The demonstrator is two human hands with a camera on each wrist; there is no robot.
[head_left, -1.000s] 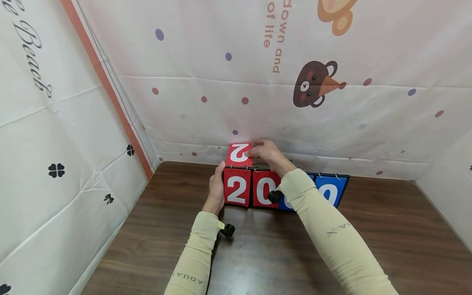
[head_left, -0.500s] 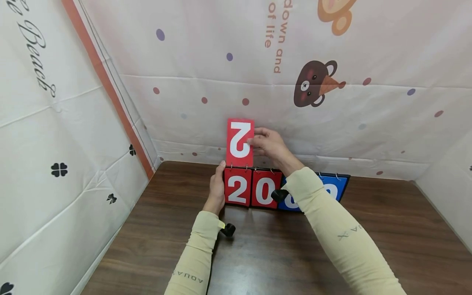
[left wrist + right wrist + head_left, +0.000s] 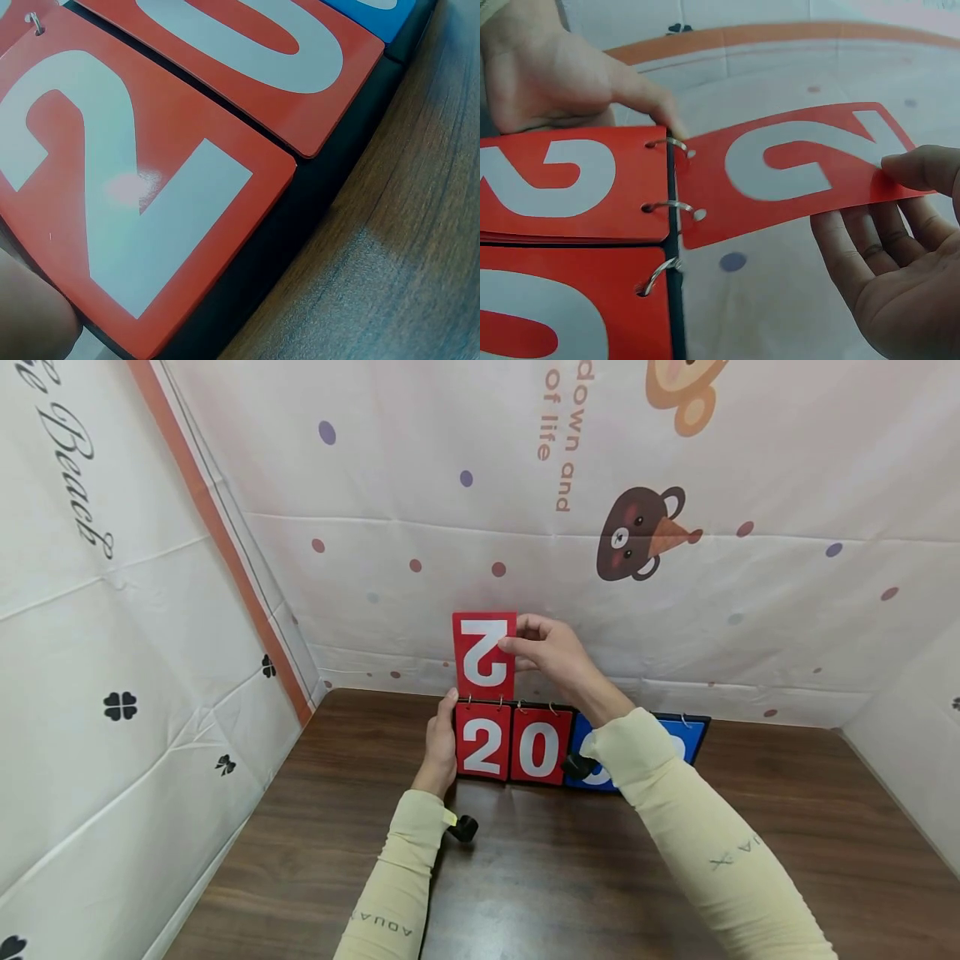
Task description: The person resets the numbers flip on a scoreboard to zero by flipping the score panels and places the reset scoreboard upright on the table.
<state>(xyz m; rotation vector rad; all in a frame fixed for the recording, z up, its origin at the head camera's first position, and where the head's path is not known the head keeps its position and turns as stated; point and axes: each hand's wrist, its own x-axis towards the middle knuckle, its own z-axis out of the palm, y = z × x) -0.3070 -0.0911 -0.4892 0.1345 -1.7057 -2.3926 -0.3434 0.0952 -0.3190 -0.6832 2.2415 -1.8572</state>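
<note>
A tabletop flip scoreboard (image 3: pixel 540 745) with red and blue number cards stands at the back of the table. My left hand (image 3: pixel 441 739) holds its left edge, thumb at the top corner; the other fingers are mostly hidden behind the board. A red card with a 2 (image 3: pixel 483 653) is raised above the ring binding, its number upside down in the head view. My right hand (image 3: pixel 558 658) pinches the card's side edge, thumb (image 3: pixel 919 166) on the front and fingers behind. Below it, another red 2 card (image 3: pixel 180 180) lies against the board.
Metal rings (image 3: pixel 671 206) join the cards to the top edge. The blue cards (image 3: pixel 693 733) on the right are partly covered by my right sleeve (image 3: pixel 697 810). A printed cloth (image 3: pixel 420 477) hangs close behind the board. Brown wooden table (image 3: pixel 570 877) extends in front.
My right hand has raised the red 2 card from low behind the top edge to standing above it, then shifted slightly down. The left hand has stayed in place.
</note>
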